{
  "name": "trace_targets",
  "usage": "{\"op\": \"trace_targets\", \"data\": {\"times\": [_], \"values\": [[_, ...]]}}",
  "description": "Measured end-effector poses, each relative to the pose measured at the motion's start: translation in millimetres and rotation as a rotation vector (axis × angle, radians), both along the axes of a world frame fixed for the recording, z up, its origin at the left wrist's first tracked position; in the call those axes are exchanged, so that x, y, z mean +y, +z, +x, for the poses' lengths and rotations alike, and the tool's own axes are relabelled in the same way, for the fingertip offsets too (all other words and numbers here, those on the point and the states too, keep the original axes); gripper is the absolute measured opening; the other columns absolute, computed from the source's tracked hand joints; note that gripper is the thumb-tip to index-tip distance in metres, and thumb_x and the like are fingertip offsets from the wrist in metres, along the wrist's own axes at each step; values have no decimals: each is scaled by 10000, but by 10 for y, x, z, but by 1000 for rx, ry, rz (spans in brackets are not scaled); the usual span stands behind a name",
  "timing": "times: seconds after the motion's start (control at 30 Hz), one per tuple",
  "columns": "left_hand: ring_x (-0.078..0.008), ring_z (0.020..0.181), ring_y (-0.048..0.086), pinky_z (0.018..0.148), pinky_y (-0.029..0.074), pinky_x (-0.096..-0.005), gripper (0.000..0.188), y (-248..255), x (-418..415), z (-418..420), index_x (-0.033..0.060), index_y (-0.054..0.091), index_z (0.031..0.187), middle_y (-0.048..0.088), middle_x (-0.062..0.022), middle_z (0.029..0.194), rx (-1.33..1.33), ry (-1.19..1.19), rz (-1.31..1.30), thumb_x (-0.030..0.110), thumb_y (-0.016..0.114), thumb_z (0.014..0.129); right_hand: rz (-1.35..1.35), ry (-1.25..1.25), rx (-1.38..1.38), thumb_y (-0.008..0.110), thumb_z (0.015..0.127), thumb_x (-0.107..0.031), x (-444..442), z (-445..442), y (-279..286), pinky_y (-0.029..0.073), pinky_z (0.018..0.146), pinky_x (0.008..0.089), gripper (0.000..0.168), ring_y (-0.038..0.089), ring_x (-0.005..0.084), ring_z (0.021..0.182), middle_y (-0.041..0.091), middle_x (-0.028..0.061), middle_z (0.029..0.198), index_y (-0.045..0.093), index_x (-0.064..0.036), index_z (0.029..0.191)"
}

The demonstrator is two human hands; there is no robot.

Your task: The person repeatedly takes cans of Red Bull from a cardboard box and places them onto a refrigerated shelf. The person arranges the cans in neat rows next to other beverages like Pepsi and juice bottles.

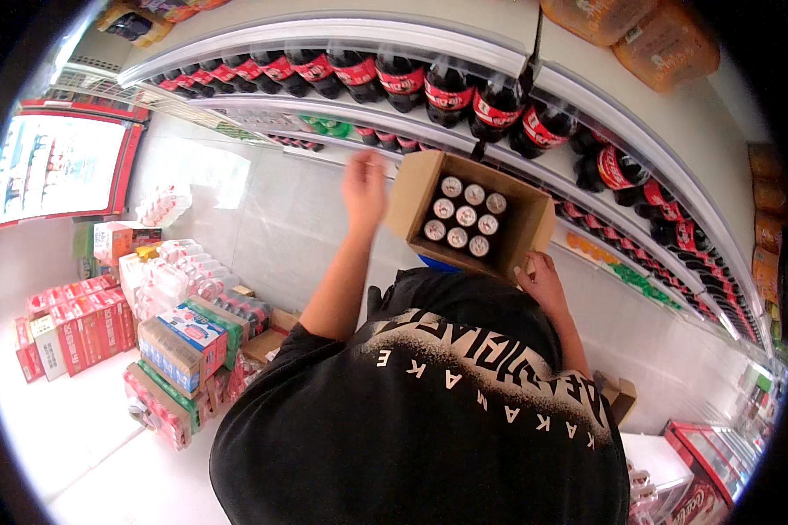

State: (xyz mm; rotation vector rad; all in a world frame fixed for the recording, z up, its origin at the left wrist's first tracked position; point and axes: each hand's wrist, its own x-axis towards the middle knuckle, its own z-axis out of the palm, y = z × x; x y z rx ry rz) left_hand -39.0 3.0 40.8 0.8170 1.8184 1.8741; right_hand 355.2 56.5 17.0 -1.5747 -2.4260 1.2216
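Observation:
An open cardboard box (pixel 532 220) stands before my torso with its flaps folded outward. Inside it are several upright cans or bottles (pixel 466 215), seen from above by their pale round tops. My right hand (pixel 542 279) grips the box at its near right corner, thumb on the rim. Beyond the left flap, my left hand (pixel 366 190) is raised, slightly blurred, with loosely curled fingers and nothing visible in it. A bit of blue (pixel 438 264) shows under the box's near edge; what it belongs to is hidden.
Shelves (pixel 341 23) ahead carry rows of cola bottles (pixel 448 95). Stacked drink cartons (pixel 187 335), red boxes (pixel 88 328) and shrink-wrapped bottles (pixel 190 269) occupy the floor at left. A lit red-framed cooler (pixel 119 170) stands far left; a red chest cooler (pixel 702 472) is lower right.

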Motion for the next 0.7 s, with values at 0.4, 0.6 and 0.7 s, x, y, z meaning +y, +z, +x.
{"op": "trace_targets", "data": {"times": [0.4, 0.6, 0.7], "values": [[-417, 1165, 612, 961, 522, -502, 545, -1110, 892, 1065, -1, 481, 1323, 586, -253, 1290, 585, -921, -1130, 278, 622, 877, -124, -172, 55, 659, 953, -230, -278, 478, 166, 560, 836, 404, 450, 719, 288, 906, 656, 172, 1240, 523, -55, 1344], [-413, 1254, 550, 1004, 492, -493, 676, -1387, 1148, 1228, 38, 340, 1448, 519, -246, 1392, 525, -724, -1426, 236, 652, 882, -149, -371, 30, 643, 974, -208, -541, 900, 175, 566, 811, 378, 400, 725, 262, 919, 683, 160, 1208, 541, -61, 1331], [-423, 1195, 574, 951, 503, -519, 618, -1942, 1147, 1208, 45, 366, 1428, 535, -252, 1354, 526, -631, -1383, 214, 632, 896, -134, -410, 42, 659, 963, -189, -605, 1040, 146, 574, 774, 364, 391, 730, 253, 885, 696, 154, 1169, 555, -57, 1316]]}}
